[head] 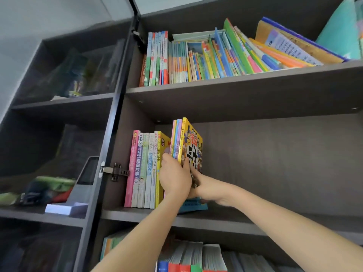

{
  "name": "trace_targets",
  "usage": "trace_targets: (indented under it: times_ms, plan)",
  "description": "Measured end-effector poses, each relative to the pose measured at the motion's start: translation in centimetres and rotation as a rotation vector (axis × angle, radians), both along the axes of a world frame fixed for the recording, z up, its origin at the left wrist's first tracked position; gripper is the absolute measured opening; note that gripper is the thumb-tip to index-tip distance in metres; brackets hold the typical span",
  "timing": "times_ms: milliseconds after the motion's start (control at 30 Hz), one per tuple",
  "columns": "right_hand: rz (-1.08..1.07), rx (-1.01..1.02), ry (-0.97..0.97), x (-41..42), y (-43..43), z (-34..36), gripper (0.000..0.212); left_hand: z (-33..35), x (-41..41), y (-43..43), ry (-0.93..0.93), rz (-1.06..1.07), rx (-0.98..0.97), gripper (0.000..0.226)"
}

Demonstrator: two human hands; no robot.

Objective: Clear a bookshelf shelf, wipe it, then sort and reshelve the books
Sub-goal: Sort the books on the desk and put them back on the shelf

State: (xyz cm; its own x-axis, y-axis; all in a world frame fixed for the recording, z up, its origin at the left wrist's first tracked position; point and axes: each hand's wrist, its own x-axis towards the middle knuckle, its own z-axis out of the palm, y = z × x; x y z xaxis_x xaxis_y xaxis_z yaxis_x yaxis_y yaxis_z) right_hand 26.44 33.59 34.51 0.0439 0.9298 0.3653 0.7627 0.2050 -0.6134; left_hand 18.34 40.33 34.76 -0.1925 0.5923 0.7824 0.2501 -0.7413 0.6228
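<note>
A small bundle of thin books (186,142) with a yellow cartoon cover stands upright on the middle shelf (255,218) of a dark brown bookcase. My left hand (174,177) grips the bundle's spines from the front. My right hand (204,185) holds its right cover, thumb up against the yellow front. Just left of the bundle stands a row of several upright books (145,169), pink at the left and yellow at the right. A blue book (193,207) lies under the bundle. The rest of this shelf to the right is bare.
The upper shelf (235,83) holds many thin colourful books, those on the right leaning. The shelf below shows book tops (196,256). A glass door (59,134) at the left, hinged on the case, covers shelves with toys and a white box.
</note>
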Motion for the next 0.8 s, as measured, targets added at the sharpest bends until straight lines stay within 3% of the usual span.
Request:
trace_targets:
  times_ms: [67,200,300,633,800]
  plan:
    - [0.087,0.009,0.042,0.1,-0.2,-0.1,0.108,-0.3,-0.5,0.0,0.008,-0.093,0.053,0.047]
    - [0.176,0.074,0.062,0.6,-0.1,-1.0,0.104,-1.7,-2.5,0.0,-0.037,-0.632,0.025,0.024]
    - [0.167,0.113,0.106,1.0,0.3,-1.4,0.099,-2.3,-4.3,0.9,0.001,-0.848,-0.015,0.021]
    - [0.191,0.070,0.163,0.8,0.0,-1.0,0.081,-2.2,-6.0,2.4,0.097,-0.866,0.030,0.028]
    - [0.145,0.102,0.189,0.7,-0.1,-1.1,0.073,-2.1,-5.4,2.2,0.144,-0.839,0.020,0.054]
